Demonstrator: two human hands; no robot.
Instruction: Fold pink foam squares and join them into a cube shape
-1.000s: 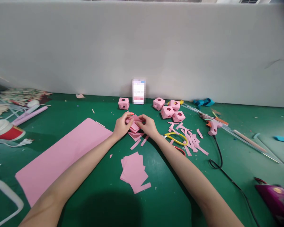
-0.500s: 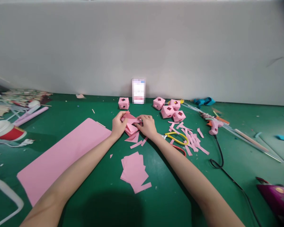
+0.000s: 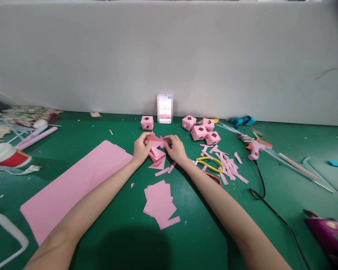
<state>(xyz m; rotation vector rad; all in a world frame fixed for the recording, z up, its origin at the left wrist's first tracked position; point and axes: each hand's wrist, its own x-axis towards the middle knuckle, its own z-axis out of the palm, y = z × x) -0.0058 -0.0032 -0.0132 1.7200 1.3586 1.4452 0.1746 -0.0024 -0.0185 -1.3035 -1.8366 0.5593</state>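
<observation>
head view — pink paper piece (image 3: 157, 141) between both hands

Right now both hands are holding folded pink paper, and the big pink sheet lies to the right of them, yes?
Not quite. Both hands do hold the folded pink paper, but the head view shows the big pink sheet to their left, not right.
</observation>
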